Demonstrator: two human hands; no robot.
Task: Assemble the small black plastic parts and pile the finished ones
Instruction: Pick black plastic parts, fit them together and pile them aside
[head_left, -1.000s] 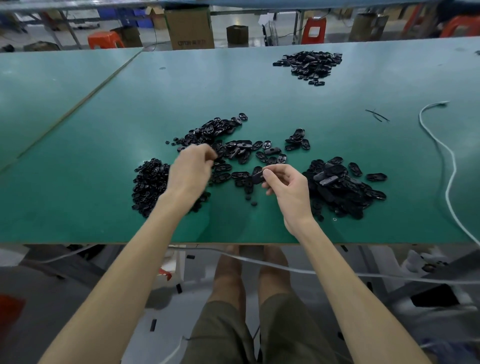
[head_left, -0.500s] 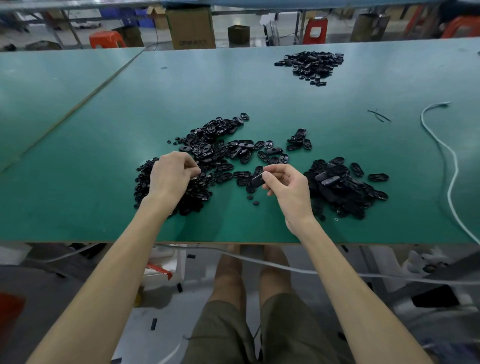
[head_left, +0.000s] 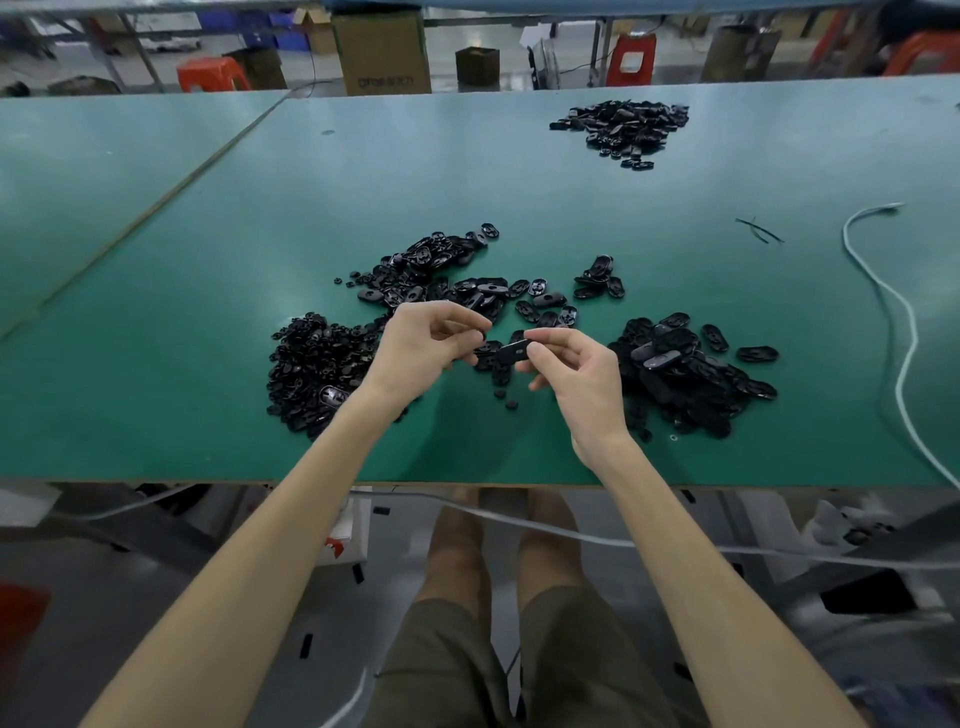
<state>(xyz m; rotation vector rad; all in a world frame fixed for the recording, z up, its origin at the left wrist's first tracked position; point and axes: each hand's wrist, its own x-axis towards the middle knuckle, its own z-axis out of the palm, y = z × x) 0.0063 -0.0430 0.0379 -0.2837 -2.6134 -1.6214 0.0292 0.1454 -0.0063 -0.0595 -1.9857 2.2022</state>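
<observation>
A cardboard box (head_left: 382, 49) stands beyond the green table (head_left: 156, 322) at the upper centre; its contents are hidden. At mid-frame the right hand (head_left: 582, 382) pinches an oval black part (head_left: 511, 353) between thumb and forefinger, raised above the loose parts (head_left: 467, 291). The left hand (head_left: 415, 348), fingers curled, pinches something small just beside it.

Left hand (head_left: 415, 348) fingertips curl inward; whatever small piece they pinch is too small and dark to make out. Right hand (head_left: 576, 374) thumb covers one end of the oval black part (head_left: 511, 353). Left forearm hides the near-right edge of the small-parts pile (head_left: 311, 369). Individual pieces in the far pile (head_left: 623, 127) blur together. White cable (head_left: 904, 332) runs off the right edge. Cardboard box (head_left: 382, 49) is cut by the top edge, print unreadable.
</observation>
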